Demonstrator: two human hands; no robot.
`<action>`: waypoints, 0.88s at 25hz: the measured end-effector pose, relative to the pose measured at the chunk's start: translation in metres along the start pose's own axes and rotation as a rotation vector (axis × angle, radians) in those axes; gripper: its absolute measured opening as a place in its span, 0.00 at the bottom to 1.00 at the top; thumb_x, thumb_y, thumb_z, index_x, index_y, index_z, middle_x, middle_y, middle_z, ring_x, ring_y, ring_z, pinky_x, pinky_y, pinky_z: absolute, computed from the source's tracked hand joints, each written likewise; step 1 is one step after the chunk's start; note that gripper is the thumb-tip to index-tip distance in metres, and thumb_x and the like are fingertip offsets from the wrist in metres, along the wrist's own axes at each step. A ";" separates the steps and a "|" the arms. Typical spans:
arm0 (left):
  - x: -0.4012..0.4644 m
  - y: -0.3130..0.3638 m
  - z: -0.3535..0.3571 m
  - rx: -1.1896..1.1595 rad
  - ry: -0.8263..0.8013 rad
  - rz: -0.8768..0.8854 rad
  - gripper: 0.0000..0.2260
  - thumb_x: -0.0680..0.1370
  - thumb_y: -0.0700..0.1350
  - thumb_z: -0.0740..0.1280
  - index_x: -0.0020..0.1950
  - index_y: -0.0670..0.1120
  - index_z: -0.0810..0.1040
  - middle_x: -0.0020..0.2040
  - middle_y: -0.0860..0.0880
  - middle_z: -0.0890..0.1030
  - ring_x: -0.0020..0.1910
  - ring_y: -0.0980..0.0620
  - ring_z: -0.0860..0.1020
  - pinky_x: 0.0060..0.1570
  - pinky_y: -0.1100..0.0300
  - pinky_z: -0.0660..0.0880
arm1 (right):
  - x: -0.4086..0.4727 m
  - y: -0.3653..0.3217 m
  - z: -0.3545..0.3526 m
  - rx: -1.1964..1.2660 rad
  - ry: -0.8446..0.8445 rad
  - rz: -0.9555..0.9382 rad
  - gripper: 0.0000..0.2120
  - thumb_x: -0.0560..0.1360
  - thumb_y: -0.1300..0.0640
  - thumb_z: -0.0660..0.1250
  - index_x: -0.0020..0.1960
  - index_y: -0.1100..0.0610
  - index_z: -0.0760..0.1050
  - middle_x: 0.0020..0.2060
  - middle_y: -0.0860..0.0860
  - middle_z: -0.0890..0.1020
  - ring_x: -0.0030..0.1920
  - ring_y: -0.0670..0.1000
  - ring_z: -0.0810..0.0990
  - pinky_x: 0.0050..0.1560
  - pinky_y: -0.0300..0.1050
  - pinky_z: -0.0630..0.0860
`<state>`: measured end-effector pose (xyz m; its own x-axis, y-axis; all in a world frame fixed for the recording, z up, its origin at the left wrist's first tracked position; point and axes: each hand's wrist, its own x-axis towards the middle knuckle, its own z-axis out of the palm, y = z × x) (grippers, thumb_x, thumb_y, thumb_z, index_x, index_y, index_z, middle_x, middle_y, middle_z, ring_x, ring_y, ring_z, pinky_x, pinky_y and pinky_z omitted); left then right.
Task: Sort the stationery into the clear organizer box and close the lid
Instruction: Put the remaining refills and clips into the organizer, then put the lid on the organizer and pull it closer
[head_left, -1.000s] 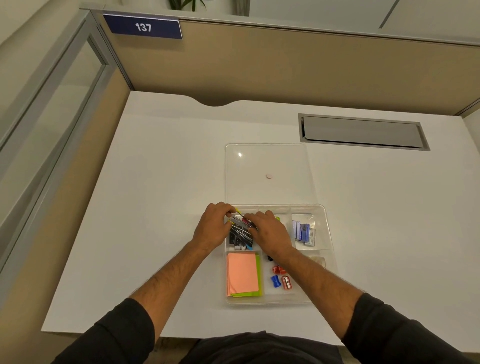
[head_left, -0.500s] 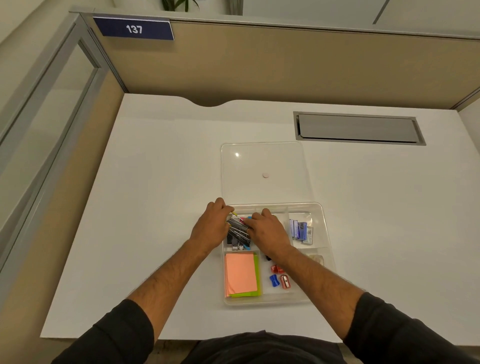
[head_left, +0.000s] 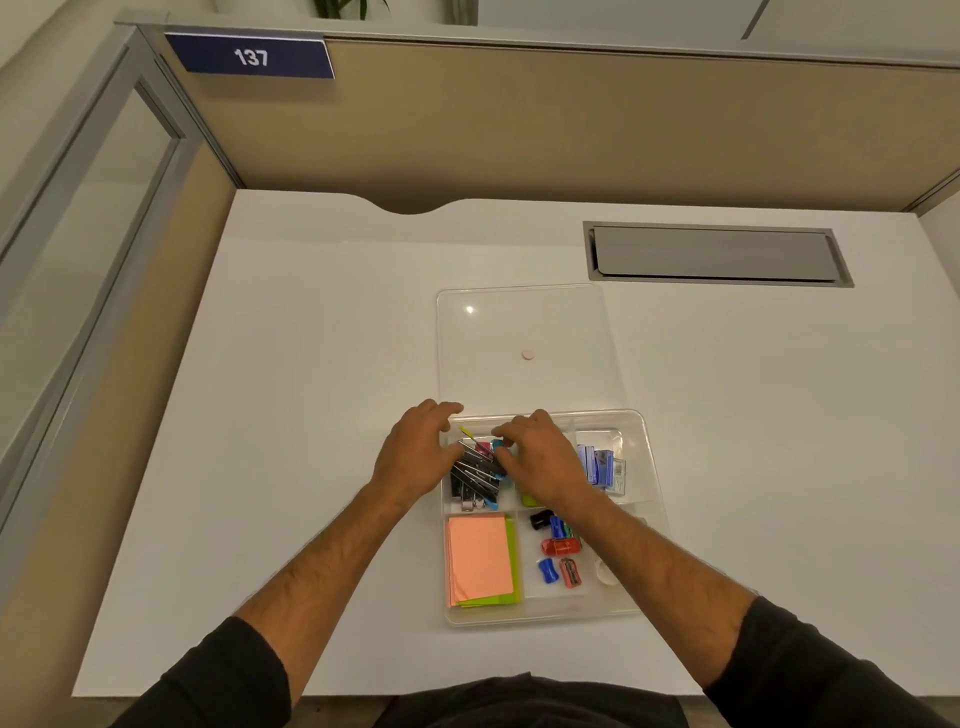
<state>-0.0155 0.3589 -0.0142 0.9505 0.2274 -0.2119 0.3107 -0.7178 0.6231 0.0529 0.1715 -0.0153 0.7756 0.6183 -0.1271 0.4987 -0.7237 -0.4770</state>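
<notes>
The clear organizer box sits on the white desk, its clear lid lying flat just behind it. My left hand and my right hand meet over the back-left compartment and together hold a bundle of dark pens with coloured ends. Pink and green sticky notes fill the front-left compartment. Several small sharpeners lie in the front-middle compartment. Blue staple boxes stand in the back-right compartment. A green item is partly hidden under my right wrist.
A grey cable hatch is set into the desk at the back right. Beige partition walls close the desk at the back and left. A small pink disc lies on the lid.
Both hands have stayed over the back-left compartment, shifting the pen bundle slightly lower into it. The camera view has tilted a little.
</notes>
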 end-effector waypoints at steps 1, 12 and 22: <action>0.004 0.001 -0.003 -0.032 0.024 -0.026 0.21 0.74 0.47 0.73 0.66 0.54 0.75 0.50 0.55 0.76 0.48 0.56 0.74 0.48 0.61 0.75 | 0.003 0.003 -0.004 0.041 0.029 0.023 0.12 0.77 0.54 0.65 0.59 0.54 0.79 0.49 0.48 0.82 0.53 0.50 0.72 0.50 0.45 0.72; 0.064 -0.010 -0.012 -0.211 0.158 -0.204 0.11 0.77 0.44 0.71 0.58 0.48 0.80 0.53 0.49 0.81 0.47 0.54 0.78 0.52 0.57 0.77 | 0.036 0.063 -0.065 0.235 0.224 0.314 0.04 0.75 0.57 0.67 0.45 0.53 0.81 0.40 0.46 0.83 0.39 0.46 0.79 0.45 0.43 0.76; 0.101 -0.015 0.005 -0.206 0.076 -0.406 0.22 0.77 0.45 0.70 0.70 0.45 0.72 0.64 0.46 0.76 0.55 0.49 0.77 0.54 0.60 0.71 | 0.073 0.152 -0.069 0.277 0.082 0.675 0.28 0.76 0.53 0.69 0.72 0.61 0.66 0.66 0.57 0.74 0.66 0.58 0.72 0.66 0.51 0.69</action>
<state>0.0761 0.3895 -0.0484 0.7471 0.5163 -0.4186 0.6462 -0.4168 0.6393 0.2121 0.0854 -0.0372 0.9113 0.0322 -0.4105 -0.2056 -0.8283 -0.5212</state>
